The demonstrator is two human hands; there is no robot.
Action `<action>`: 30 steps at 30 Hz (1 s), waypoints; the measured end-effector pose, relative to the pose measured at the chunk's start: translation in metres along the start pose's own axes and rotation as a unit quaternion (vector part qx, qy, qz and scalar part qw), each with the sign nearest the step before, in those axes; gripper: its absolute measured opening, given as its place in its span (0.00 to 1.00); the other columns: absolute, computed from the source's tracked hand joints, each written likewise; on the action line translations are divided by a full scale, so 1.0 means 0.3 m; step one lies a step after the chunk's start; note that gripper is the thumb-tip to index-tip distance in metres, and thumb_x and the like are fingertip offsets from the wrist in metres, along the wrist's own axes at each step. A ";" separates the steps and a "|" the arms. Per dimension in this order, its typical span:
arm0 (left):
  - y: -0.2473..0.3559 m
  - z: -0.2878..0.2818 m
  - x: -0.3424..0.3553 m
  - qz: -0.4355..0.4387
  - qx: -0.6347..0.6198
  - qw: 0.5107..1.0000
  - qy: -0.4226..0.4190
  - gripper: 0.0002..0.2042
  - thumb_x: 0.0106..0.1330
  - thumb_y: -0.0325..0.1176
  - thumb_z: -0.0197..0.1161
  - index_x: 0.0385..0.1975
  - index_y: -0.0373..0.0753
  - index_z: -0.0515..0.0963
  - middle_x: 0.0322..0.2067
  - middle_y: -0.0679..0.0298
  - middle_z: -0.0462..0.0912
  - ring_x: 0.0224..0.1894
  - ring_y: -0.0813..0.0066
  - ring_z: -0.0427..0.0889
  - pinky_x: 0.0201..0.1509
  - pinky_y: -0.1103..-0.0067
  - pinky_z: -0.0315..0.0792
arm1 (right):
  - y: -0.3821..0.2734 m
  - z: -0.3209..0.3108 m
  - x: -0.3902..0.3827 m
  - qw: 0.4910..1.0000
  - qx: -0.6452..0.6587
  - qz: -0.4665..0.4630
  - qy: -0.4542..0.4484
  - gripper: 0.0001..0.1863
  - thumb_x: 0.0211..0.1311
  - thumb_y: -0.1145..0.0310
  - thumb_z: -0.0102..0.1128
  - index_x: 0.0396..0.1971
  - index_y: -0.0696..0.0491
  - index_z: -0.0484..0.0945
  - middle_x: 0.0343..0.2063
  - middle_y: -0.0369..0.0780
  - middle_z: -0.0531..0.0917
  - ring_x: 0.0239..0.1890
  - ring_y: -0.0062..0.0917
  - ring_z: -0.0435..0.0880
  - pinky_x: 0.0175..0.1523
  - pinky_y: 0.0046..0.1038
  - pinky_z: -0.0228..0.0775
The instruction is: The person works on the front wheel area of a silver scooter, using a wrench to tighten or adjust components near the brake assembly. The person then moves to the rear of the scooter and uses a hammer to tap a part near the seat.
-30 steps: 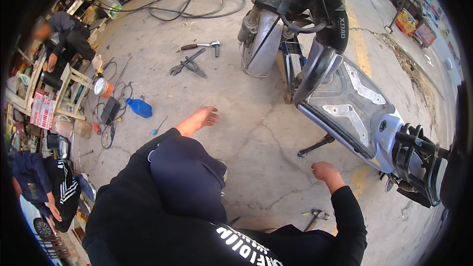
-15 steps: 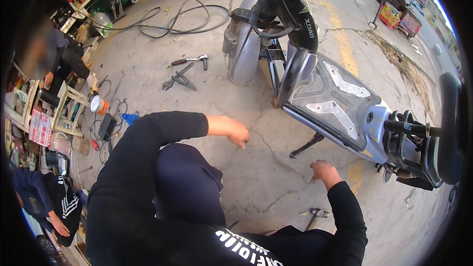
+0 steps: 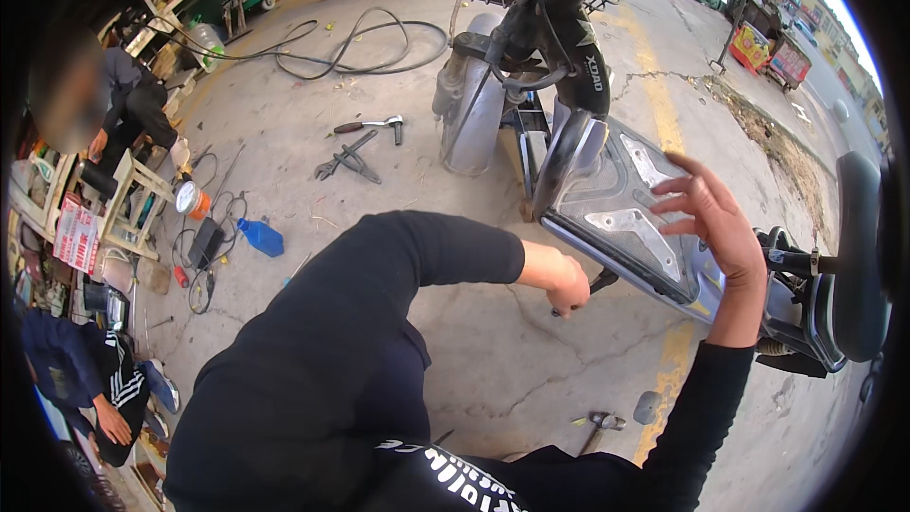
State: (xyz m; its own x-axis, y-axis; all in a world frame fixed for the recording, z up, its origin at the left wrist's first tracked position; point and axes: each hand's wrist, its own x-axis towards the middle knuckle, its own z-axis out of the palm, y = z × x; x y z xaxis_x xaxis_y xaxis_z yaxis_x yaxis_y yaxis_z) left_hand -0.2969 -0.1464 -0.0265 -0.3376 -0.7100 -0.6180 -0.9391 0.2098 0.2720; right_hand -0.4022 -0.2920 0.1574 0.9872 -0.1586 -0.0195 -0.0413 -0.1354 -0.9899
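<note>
My left hand (image 3: 569, 290) is at the black kickstand (image 3: 601, 280) of the scooter, its fingers curled round the lower end; the palm side is hidden. Above the rear of the grey footboard (image 3: 607, 180) my right hand (image 3: 711, 213) is raised, fingers spread and holding nothing. Two pale metal brackets, one of them the near bracket (image 3: 630, 235), lie along the footboard. The scooter's black steering column (image 3: 576, 62) rises at the front, above the grey front mudguard (image 3: 474, 118).
A ratchet wrench (image 3: 370, 123) and adjustable wrenches (image 3: 349, 159) lie on the concrete. Near my knees is a hammer (image 3: 602, 425). A blue bottle (image 3: 261, 237), an orange-and-white tub (image 3: 192, 200) and looped cable (image 3: 351, 62) are to the left. Two people sit at the left.
My left hand has moved right to the kickstand. The right hand has risen from near the ground to above the footboard, its fingers spreading.
</note>
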 end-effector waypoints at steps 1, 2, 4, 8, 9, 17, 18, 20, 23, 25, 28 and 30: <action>-0.010 0.056 0.040 0.033 -0.049 0.998 0.033 0.23 0.67 0.48 0.60 0.54 0.38 0.78 0.49 0.55 0.83 0.52 0.55 0.81 0.53 0.62 0.75 | 0.032 0.034 0.015 0.981 0.167 -0.084 0.052 0.30 0.77 0.53 0.44 0.65 0.62 0.62 0.46 0.49 0.81 0.46 0.34 0.83 0.47 0.31 0.81; -0.020 0.126 0.063 0.092 -0.098 0.987 0.089 0.23 0.68 0.49 0.58 0.55 0.38 0.77 0.52 0.55 0.82 0.53 0.55 0.80 0.55 0.61 0.74 | 0.074 0.034 0.034 0.973 0.211 -0.075 0.061 0.31 0.77 0.52 0.42 0.66 0.63 0.61 0.46 0.51 0.80 0.47 0.35 0.83 0.48 0.33 0.81; -0.072 0.178 0.088 0.099 -0.142 0.985 -0.025 0.24 0.70 0.49 0.57 0.57 0.38 0.75 0.50 0.56 0.82 0.51 0.59 0.82 0.52 0.64 0.77 | 0.132 -0.016 0.038 0.982 0.180 -0.002 0.058 0.34 0.76 0.49 0.42 0.66 0.64 0.60 0.50 0.54 0.78 0.50 0.37 0.82 0.50 0.34 0.81; -0.059 0.035 0.038 0.062 -0.415 0.908 -0.014 0.24 0.74 0.49 0.53 0.58 0.35 0.73 0.52 0.56 0.81 0.49 0.65 0.83 0.51 0.70 0.78 | 0.262 -0.124 -0.020 0.960 0.251 0.047 0.116 0.37 0.73 0.43 0.44 0.66 0.62 0.62 0.54 0.52 0.78 0.54 0.37 0.80 0.55 0.37 0.78; -0.075 0.028 0.030 0.061 -0.521 0.850 0.041 0.24 0.74 0.49 0.52 0.57 0.34 0.74 0.53 0.55 0.80 0.49 0.66 0.83 0.52 0.70 0.77 | 0.285 -0.137 -0.006 0.954 0.277 0.038 0.111 0.37 0.73 0.43 0.43 0.66 0.62 0.62 0.56 0.53 0.76 0.56 0.38 0.78 0.56 0.38 0.76; -0.144 -0.126 -0.099 0.257 -0.881 0.373 0.136 0.39 0.70 0.66 0.43 0.66 0.36 0.64 0.62 0.48 0.71 0.65 0.51 0.69 0.68 0.54 0.64 | 0.378 -0.194 -0.022 0.896 0.437 0.010 0.076 0.41 0.73 0.39 0.38 0.69 0.60 0.55 0.67 0.55 0.64 0.67 0.45 0.67 0.65 0.49 0.67; -0.145 -0.132 -0.106 0.269 -0.884 0.358 0.135 0.40 0.70 0.66 0.42 0.67 0.36 0.64 0.63 0.47 0.70 0.66 0.50 0.67 0.68 0.53 0.62 | 0.371 -0.198 -0.035 0.897 0.435 0.003 0.072 0.42 0.73 0.38 0.37 0.70 0.61 0.53 0.67 0.56 0.62 0.67 0.46 0.66 0.65 0.50 0.66; -0.155 -0.114 -0.120 0.290 -0.893 0.319 0.132 0.41 0.68 0.68 0.42 0.67 0.36 0.64 0.65 0.47 0.67 0.68 0.49 0.65 0.69 0.51 0.59 | 0.379 -0.200 -0.039 0.897 0.438 0.003 0.063 0.44 0.71 0.37 0.36 0.71 0.61 0.50 0.68 0.57 0.60 0.68 0.48 0.64 0.66 0.51 0.64; -0.164 -0.108 -0.148 0.269 -0.907 0.297 0.128 0.42 0.67 0.69 0.42 0.67 0.37 0.64 0.66 0.47 0.65 0.69 0.49 0.63 0.70 0.50 0.58 | 0.401 -0.216 -0.021 0.900 0.431 0.001 0.061 0.45 0.71 0.36 0.36 0.71 0.61 0.50 0.68 0.57 0.60 0.69 0.48 0.64 0.65 0.51 0.65; -0.168 -0.112 -0.153 0.262 -0.912 0.289 0.129 0.42 0.67 0.69 0.42 0.67 0.37 0.64 0.67 0.47 0.65 0.69 0.49 0.63 0.70 0.50 0.57 | 0.393 -0.221 -0.025 0.904 0.421 -0.002 0.079 0.44 0.72 0.37 0.36 0.71 0.61 0.50 0.68 0.57 0.61 0.68 0.47 0.65 0.65 0.50 0.67; -0.159 -0.124 -0.142 0.249 -0.910 0.306 0.127 0.41 0.68 0.68 0.42 0.67 0.37 0.64 0.66 0.48 0.66 0.68 0.50 0.64 0.70 0.52 0.59 | 0.414 -0.245 -0.037 0.917 0.387 0.009 0.097 0.42 0.73 0.39 0.38 0.69 0.63 0.54 0.63 0.57 0.67 0.63 0.46 0.71 0.63 0.47 0.70; -0.143 -0.125 -0.122 0.186 -0.873 0.426 0.148 0.38 0.70 0.66 0.44 0.66 0.37 0.65 0.63 0.49 0.69 0.65 0.53 0.69 0.68 0.56 0.63 | 0.436 -0.270 -0.057 0.953 0.270 0.060 0.121 0.38 0.73 0.41 0.41 0.65 0.63 0.62 0.56 0.55 0.75 0.58 0.42 0.77 0.60 0.43 0.72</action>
State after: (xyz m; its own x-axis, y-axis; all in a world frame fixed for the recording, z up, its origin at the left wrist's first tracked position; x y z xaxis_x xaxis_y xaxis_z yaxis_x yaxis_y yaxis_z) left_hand -0.2417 -0.1545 0.0121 -0.1761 -0.9537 -0.2436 0.7418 -0.2913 0.6040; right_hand -0.4370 -0.3862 0.0395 0.9134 -0.3705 -0.1687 -0.0016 0.4111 -0.9116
